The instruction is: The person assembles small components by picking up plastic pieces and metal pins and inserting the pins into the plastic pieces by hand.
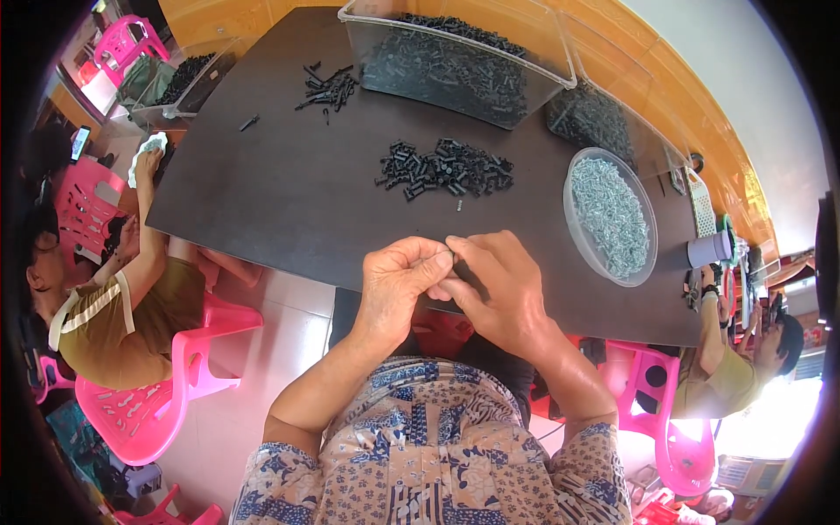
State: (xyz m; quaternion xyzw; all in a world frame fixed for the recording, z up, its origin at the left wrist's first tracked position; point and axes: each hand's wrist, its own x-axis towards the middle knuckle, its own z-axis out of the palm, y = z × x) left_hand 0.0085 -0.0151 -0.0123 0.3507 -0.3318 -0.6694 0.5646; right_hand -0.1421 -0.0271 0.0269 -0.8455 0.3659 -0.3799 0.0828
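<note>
Small dark part (451,255) pinched between both hands' fingertips, mostly hidden.

We are looking down from a single head-worn fisheye camera, facing forward and downward over the dark table (289,201). We are seeing our own hands close below, while straight edges are bending toward the rim.

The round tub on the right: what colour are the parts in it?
Silvery grey, in the clear round tub; the head view shows it.
</note>
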